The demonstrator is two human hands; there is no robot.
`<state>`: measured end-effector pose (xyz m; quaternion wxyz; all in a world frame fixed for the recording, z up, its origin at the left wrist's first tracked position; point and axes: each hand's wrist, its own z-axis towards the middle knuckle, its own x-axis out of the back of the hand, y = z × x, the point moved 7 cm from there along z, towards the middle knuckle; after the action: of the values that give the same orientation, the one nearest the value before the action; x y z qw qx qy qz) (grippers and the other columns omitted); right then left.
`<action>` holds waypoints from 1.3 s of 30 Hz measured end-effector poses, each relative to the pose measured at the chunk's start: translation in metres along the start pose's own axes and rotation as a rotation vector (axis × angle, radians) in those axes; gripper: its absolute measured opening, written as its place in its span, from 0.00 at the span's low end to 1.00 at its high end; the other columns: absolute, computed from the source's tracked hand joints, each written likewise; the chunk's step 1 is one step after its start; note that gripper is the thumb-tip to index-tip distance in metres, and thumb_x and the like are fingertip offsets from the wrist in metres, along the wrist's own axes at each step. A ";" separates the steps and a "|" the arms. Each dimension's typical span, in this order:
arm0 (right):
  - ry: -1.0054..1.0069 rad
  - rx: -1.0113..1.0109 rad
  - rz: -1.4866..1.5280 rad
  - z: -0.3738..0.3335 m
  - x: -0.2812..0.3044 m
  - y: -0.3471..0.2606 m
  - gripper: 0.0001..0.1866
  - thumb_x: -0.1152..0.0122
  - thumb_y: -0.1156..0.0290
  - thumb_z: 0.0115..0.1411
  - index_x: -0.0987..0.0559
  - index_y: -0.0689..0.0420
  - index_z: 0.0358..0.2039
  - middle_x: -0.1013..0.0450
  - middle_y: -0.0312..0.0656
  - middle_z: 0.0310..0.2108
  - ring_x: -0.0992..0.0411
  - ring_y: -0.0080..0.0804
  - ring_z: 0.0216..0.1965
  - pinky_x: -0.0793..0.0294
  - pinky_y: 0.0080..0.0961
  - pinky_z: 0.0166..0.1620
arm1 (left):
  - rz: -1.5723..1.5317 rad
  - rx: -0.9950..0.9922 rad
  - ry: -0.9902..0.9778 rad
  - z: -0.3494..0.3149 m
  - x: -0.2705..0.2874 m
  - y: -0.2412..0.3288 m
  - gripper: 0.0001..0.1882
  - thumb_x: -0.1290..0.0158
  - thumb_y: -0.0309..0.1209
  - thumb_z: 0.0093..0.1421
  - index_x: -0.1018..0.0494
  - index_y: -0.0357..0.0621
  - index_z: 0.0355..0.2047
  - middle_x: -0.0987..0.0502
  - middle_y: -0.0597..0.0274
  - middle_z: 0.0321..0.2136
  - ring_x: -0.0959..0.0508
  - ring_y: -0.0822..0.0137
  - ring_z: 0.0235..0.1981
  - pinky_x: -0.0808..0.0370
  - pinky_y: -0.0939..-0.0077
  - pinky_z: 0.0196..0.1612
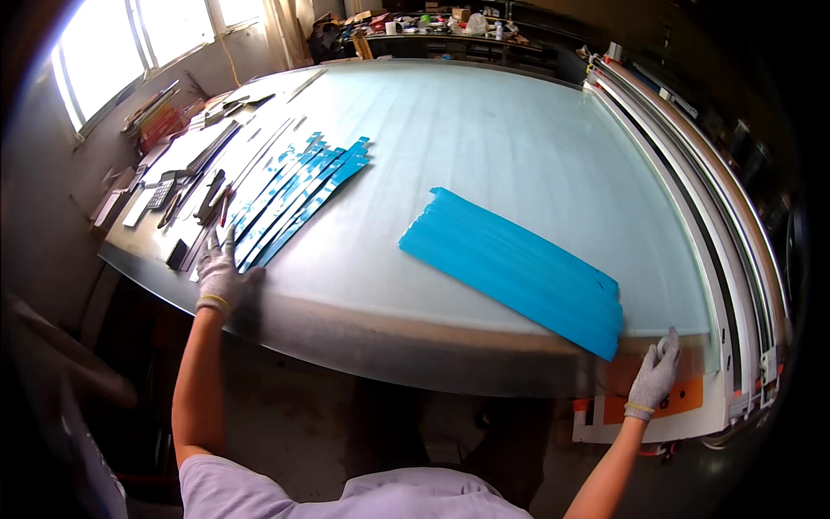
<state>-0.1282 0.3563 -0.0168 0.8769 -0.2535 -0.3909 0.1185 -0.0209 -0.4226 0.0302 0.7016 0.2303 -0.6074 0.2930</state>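
My left hand (pixel 222 275), in a grey knit glove with a yellow cuff band, reaches over the table's front left edge. Its fingers are spread, the tips beside the near ends of a bundle of narrow blue strips (pixel 298 195). On the right, my similarly gloved right hand (pixel 653 378) is at the table's front right corner, its fingers drawn together. Whatever lies between them is too small to make out. Between my hands, a wide blue strip (pixel 514 268) lies slanted on the pale work table (pixel 484 130), its near end reaching the dark front border.
Left of the strips lie a calculator (pixel 161 194), a small black box (pixel 176 254), a red-handled tool (pixel 226 206) and several dark bars. A long metal rail (pixel 692 190) runs along the right edge. Cluttered shelves (pixel 450 30) stand at the back; a window (pixel 104 56) is at left.
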 end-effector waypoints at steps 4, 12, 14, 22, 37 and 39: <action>0.013 0.014 0.073 0.000 -0.006 0.000 0.27 0.43 0.81 0.63 0.31 0.58 0.64 0.30 0.54 0.58 0.29 0.50 0.57 0.28 0.43 0.59 | -0.105 0.083 -0.063 0.011 -0.029 -0.076 0.55 0.44 0.65 0.56 0.54 0.58 0.76 0.56 0.36 0.74 0.55 0.36 0.75 0.57 0.49 0.74; 0.007 0.000 0.082 -0.001 -0.007 0.005 0.27 0.44 0.83 0.64 0.30 0.60 0.64 0.28 0.46 0.51 0.30 0.38 0.47 0.30 0.33 0.54 | -0.041 0.069 -0.160 0.011 -0.030 -0.026 0.51 0.58 0.71 0.61 0.53 0.56 0.76 0.55 0.36 0.74 0.54 0.32 0.74 0.58 0.44 0.73; 0.010 0.018 0.064 -0.001 -0.007 0.007 0.26 0.44 0.81 0.66 0.30 0.58 0.64 0.28 0.47 0.52 0.29 0.37 0.48 0.28 0.33 0.54 | -0.022 0.043 -0.150 0.017 -0.034 -0.005 0.50 0.60 0.70 0.62 0.53 0.55 0.76 0.55 0.34 0.73 0.54 0.31 0.73 0.59 0.44 0.73; 0.029 0.001 0.116 -0.002 -0.004 0.003 0.26 0.43 0.82 0.64 0.29 0.62 0.63 0.29 0.49 0.58 0.29 0.43 0.56 0.30 0.37 0.59 | -0.036 -0.003 -0.084 0.061 -0.034 0.067 0.50 0.62 0.71 0.62 0.51 0.55 0.75 0.51 0.37 0.73 0.50 0.35 0.73 0.55 0.49 0.74; 0.059 0.031 0.104 -0.004 -0.002 -0.004 0.24 0.43 0.80 0.64 0.28 0.61 0.62 0.27 0.48 0.54 0.28 0.41 0.50 0.29 0.37 0.56 | -0.382 0.066 0.209 0.129 -0.054 -0.029 0.44 0.67 0.68 0.67 0.34 0.46 0.66 0.27 0.37 0.58 0.29 0.39 0.60 0.33 0.48 0.62; 0.069 0.041 0.093 -0.005 -0.002 -0.003 0.24 0.43 0.80 0.64 0.28 0.61 0.61 0.27 0.49 0.54 0.28 0.42 0.50 0.29 0.37 0.56 | -0.150 0.124 0.095 0.138 -0.050 -0.041 0.45 0.67 0.69 0.67 0.34 0.45 0.67 0.29 0.37 0.60 0.30 0.42 0.62 0.35 0.52 0.64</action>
<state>-0.1256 0.3515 -0.0196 0.8883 -0.2574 -0.3457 0.1584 -0.0963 -0.5524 0.0041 0.7339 0.3040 -0.5351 0.2875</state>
